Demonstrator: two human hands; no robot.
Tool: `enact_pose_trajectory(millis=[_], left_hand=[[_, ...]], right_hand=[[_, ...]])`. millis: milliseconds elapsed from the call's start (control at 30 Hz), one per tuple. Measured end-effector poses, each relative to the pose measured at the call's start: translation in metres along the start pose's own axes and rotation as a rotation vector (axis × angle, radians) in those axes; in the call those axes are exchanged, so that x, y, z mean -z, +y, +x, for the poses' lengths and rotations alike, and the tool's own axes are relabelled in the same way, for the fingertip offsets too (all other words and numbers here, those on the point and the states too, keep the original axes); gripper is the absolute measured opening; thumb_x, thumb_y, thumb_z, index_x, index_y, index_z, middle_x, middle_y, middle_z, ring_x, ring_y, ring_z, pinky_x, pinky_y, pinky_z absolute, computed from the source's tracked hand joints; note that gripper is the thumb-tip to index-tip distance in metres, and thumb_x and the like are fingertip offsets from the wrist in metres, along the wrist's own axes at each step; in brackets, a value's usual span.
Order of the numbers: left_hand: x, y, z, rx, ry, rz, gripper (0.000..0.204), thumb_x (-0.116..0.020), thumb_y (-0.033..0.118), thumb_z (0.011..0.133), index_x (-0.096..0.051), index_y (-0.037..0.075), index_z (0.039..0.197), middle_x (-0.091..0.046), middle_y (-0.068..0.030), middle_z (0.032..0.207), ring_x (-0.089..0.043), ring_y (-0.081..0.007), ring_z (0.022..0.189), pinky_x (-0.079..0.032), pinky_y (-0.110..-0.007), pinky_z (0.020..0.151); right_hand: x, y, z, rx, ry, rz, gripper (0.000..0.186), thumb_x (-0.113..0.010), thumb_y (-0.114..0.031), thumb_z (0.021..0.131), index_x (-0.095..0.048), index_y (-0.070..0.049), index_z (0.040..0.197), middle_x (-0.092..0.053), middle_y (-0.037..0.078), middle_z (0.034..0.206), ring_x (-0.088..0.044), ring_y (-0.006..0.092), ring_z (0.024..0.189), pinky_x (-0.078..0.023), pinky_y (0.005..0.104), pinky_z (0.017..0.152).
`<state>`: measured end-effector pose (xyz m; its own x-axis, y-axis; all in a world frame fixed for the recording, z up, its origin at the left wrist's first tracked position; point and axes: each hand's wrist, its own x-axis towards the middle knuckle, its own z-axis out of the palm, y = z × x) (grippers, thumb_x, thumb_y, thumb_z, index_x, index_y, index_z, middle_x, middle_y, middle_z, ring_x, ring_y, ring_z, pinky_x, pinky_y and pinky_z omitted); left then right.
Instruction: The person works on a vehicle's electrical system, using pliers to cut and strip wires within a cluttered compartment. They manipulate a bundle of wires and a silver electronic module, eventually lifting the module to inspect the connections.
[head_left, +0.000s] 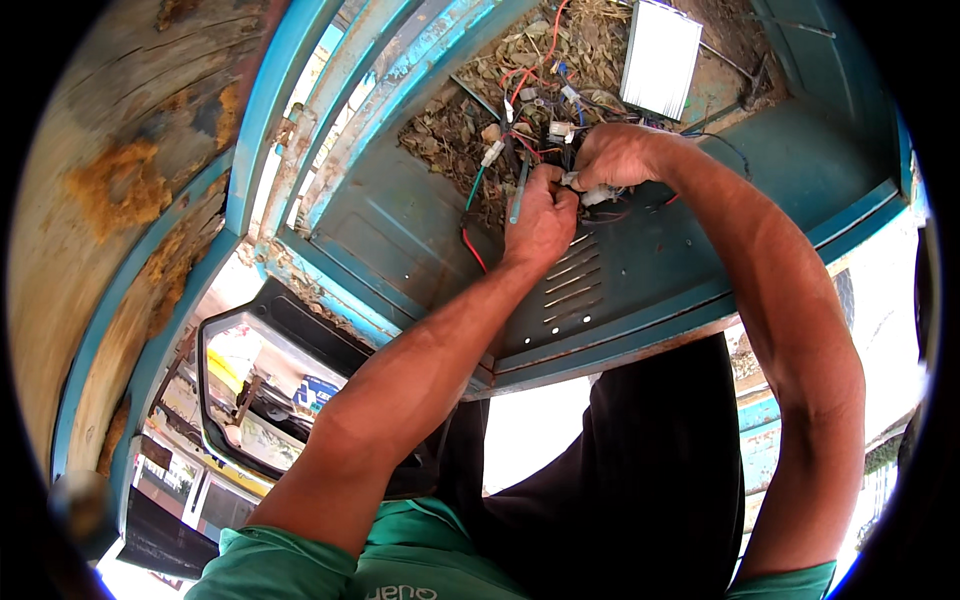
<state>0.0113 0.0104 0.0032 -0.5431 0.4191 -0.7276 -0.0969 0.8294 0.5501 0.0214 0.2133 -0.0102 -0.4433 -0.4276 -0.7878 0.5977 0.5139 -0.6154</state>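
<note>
Fingertips of both my hands meet over a tangle of wires in a teal metal compartment. My left hand is closed in a pinch at a small whitish wire connector. A thin pale-blue rod lies along that hand's left side; what it is I cannot make out. From the right, my right hand bends in with its fingers closed on the same connector. Just under its fingers hangs another white plug connector. More connectors sit close by, a white one beyond the hands and one on a green wire.
Dry leaves and dirt cover the back of the compartment. A white finned box stands behind my right hand. Slotted teal metal lies nearest me. A black-framed mirror hangs at left, beside a worn wooden panel.
</note>
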Motion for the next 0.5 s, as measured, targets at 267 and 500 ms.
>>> enact_pose_trajectory(millis=[267, 500], left_hand=[[-0.001, -0.001, 0.006, -0.143, 0.11, 0.11, 0.027, -0.054, 0.015, 0.091, -0.063, 0.003, 0.114, -0.067, -0.0277, 0.083, -0.066, -0.0486, 0.083, -0.052, -0.054, 0.073], [0.007, 0.006, 0.005, -0.145, -0.003, 0.129, 0.03, -0.051, 0.013, 0.093, -0.059, -0.002, 0.118, -0.066, -0.0295, 0.099, -0.065, -0.0454, 0.096, -0.052, -0.048, 0.083]], right_hand=[[0.003, -0.004, -0.005, 0.006, 0.032, 0.0, 0.041, -0.066, -0.041, 0.093, -0.074, -0.001, 0.099, -0.07, 0.012, 0.08, -0.064, 0.0231, 0.076, -0.05, 0.0404, 0.072], [-0.001, 0.011, 0.0, -0.031, 0.023, 0.165, 0.04, -0.069, -0.038, 0.091, -0.075, -0.001, 0.106, -0.072, 0.012, 0.087, -0.066, 0.0228, 0.082, -0.05, 0.0383, 0.076]])
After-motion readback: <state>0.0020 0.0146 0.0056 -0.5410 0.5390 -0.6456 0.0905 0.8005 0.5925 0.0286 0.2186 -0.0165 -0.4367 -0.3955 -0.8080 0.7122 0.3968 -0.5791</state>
